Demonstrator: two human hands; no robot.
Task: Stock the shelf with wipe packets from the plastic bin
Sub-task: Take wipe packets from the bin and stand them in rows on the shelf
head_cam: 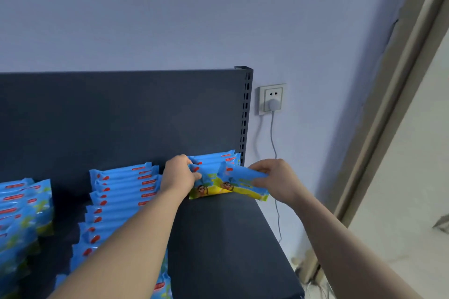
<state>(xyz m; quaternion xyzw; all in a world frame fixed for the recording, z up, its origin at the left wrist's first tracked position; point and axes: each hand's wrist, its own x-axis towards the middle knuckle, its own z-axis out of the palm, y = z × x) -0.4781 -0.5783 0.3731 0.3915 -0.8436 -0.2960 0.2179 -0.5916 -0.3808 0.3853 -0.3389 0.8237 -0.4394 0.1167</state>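
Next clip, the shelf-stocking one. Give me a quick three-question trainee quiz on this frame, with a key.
1. True or false: the right hand holds a wipe packet.
2. Which row of packets does the left hand grip? A far-left; B middle; C rightmost row.
3. Fill in: the grey cable right of the shelf is plugged into a wall ____.
Key: 1 true; 2 C; 3 socket.
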